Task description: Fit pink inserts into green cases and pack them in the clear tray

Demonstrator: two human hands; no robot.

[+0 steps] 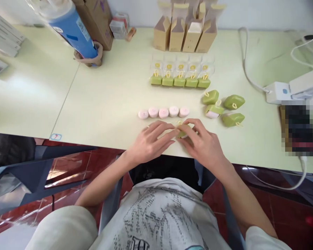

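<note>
Near the table's front edge, my right hand (205, 144) is closed around a small green case (182, 133) with a yellow loop. My left hand (151, 141) reaches the same case from the other side, its fingertips pressed at the case; the contact point is partly hidden. Just beyond my hands lies a row of several pale pink round pieces (163, 113). To the right sit loose green cases (234, 101), one of them with a pink piece (212, 114) showing in it. Farther back stands a row of green cases (179, 81) with yellow loops.
Clear plastic covers (181, 65) stand behind the green row, and open cardboard boxes (189, 36) stand against the wall. A blue bottle-like roll (75, 34) rests in a cardboard holder (99, 55) at back left. A phone (299, 128), cables and a white power strip (279, 92) lie right.
</note>
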